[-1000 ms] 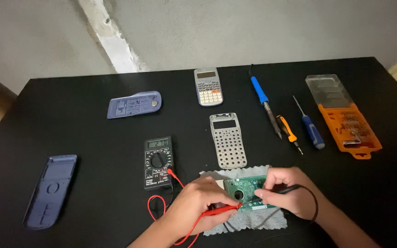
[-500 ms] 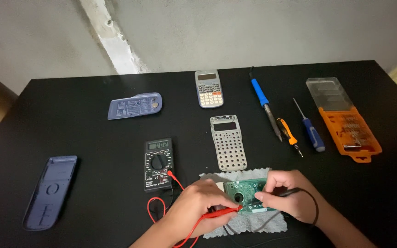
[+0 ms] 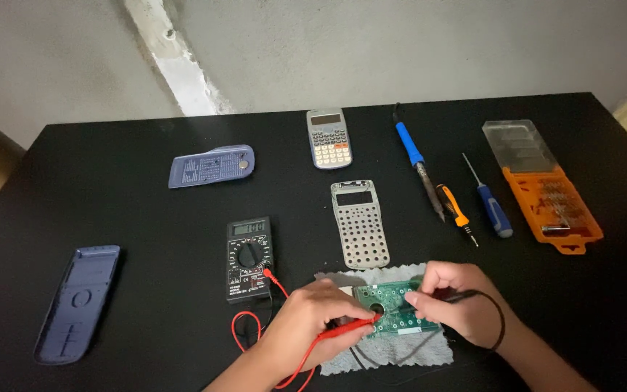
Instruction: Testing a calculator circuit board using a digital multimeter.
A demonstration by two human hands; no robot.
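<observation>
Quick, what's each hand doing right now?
Left hand: closed on the red probe.
Right hand: closed on the black probe, at the circuit board.

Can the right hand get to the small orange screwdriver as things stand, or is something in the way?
Probably yes, but not freely. The right hand has its fingers pinched on the black probe over the green circuit board. The orange screwdriver lies just beyond on bare table, with nothing between; the hand would need to drop the probe first.

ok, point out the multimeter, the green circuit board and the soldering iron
multimeter (image 3: 249,259): head view, on its dial.
green circuit board (image 3: 393,305): head view, bare middle between the hands.
soldering iron (image 3: 409,144): head view, on its blue handle.
</observation>
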